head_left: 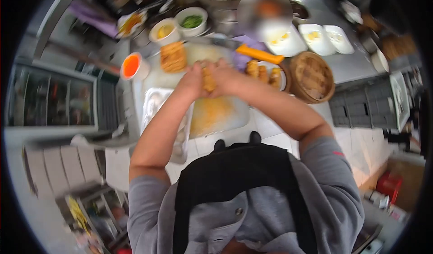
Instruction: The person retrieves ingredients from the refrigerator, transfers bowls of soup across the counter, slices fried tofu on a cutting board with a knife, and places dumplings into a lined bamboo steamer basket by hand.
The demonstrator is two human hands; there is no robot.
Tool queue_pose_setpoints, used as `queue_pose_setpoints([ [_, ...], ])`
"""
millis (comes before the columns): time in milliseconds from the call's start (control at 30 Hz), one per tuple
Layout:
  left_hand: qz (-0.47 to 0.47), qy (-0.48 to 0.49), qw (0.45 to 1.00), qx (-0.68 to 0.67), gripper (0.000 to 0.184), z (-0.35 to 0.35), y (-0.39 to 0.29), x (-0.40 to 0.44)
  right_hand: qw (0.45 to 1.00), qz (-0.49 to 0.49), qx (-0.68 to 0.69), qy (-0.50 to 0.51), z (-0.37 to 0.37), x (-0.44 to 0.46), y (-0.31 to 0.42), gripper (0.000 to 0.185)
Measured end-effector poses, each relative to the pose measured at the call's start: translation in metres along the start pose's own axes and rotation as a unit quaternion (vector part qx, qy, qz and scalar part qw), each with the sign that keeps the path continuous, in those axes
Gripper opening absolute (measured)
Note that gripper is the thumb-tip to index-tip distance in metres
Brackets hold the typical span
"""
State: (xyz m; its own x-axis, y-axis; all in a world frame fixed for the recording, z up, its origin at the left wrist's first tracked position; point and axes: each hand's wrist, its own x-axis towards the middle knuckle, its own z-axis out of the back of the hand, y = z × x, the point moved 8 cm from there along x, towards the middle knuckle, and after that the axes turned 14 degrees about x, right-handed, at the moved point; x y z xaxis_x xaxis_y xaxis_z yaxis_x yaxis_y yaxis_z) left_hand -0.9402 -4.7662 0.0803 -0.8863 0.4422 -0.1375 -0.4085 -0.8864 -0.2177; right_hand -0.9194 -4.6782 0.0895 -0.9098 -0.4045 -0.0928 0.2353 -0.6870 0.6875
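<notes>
My left hand (194, 79) and my right hand (223, 77) are close together over a pale cutting board (239, 112). Between them is a golden-brown, crumbly-looking piece of food (208, 80), with the fingers of both hands curled round it. Blur hides the fingertips. Just left of my left hand lies a square golden-brown slab (173, 57), like a fried slice or block. Orange-brown crumbs (211, 114) are spread over the board nearest my body. An orange-handled knife-like tool (259, 54) rests beyond my right hand.
A tub of orange liquid (131, 66) stands at the left, near a silver tray (153, 98). Bowls of yellow food (164, 30) and chopped greens (191, 20) are behind. To the right are a plate of browned pieces (275, 76), a bamboo steamer (312, 77) and white dishes (317, 39).
</notes>
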Motion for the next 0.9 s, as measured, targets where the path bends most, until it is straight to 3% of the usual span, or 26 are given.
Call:
queue_pose_setpoints([
  [67, -0.017, 0.017, 1.000, -0.004, 0.095, 0.000, -0.003, 0.004, 0.996, -0.073, 0.050, -0.024, 0.004, -0.005, 0.005, 0.087],
  [167, -0.017, 0.028, 0.999, 0.008, 0.086, 0.003, -0.002, 0.001, 0.991, -0.108, 0.061, -0.043, 0.010, -0.012, 0.006, 0.077],
  [267, -0.014, 0.004, 0.999, 0.030, 0.079, 0.021, -0.017, -0.003, 0.990, -0.090, 0.088, -0.059, 0.012, -0.015, 0.001, 0.069],
  [367, -0.025, -0.011, 0.998, 0.064, 0.073, 0.053, -0.056, -0.002, 0.983, -0.021, 0.117, -0.138, 0.046, -0.038, 0.006, 0.065],
  [433, -0.035, -0.026, 0.996, 0.075, 0.071, 0.069, -0.095, 0.007, 0.972, 0.025, 0.081, -0.219, 0.098, -0.074, 0.014, 0.051],
  [500, -0.118, -0.099, 0.988, 0.031, 0.078, 0.090, -0.155, 0.024, 0.973, 0.015, 0.073, -0.220, 0.154, -0.111, 0.005, 0.048],
  [533, -0.130, -0.093, 0.987, 0.024, 0.078, 0.097, -0.189, 0.037, 0.974, 0.008, 0.064, -0.215, 0.183, -0.127, -0.008, 0.052],
  [567, -0.141, -0.088, 0.986, 0.016, 0.078, 0.100, -0.226, 0.054, 0.971, -0.034, 0.022, -0.236, 0.208, -0.140, -0.038, 0.069],
  [633, -0.232, -0.112, 0.966, -0.024, 0.075, 0.094, -0.298, 0.102, 0.977, -0.062, -0.027, -0.202, 0.264, -0.161, -0.095, 0.072],
  [667, -0.235, -0.025, 0.971, -0.038, 0.077, 0.076, -0.332, 0.140, 0.976, -0.120, -0.068, -0.171, 0.293, -0.176, -0.116, 0.075],
  [700, -0.241, 0.000, 0.969, -0.050, 0.091, 0.072, -0.366, 0.163, 0.976, -0.132, -0.069, -0.160, 0.321, -0.186, -0.144, 0.076],
  [733, -0.240, -0.010, 0.969, -0.064, 0.086, 0.065, -0.396, 0.185, 0.969, -0.167, -0.118, -0.138, 0.345, -0.191, -0.178, 0.075],
  [800, -0.238, -0.001, 0.968, -0.079, 0.088, 0.039, -0.442, 0.231, 0.965, -0.260, -0.020, -0.015, 0.377, -0.194, -0.245, 0.075],
  [867, -0.166, 0.155, 0.947, -0.228, 0.077, 0.001, -0.467, 0.271, 0.958, -0.285, -0.006, 0.035, 0.397, -0.190, -0.310, 0.069],
  [900, -0.162, 0.154, 0.947, -0.230, 0.077, -0.003, -0.475, 0.284, 0.958, -0.283, -0.007, 0.038, 0.404, -0.184, -0.332, 0.069],
])
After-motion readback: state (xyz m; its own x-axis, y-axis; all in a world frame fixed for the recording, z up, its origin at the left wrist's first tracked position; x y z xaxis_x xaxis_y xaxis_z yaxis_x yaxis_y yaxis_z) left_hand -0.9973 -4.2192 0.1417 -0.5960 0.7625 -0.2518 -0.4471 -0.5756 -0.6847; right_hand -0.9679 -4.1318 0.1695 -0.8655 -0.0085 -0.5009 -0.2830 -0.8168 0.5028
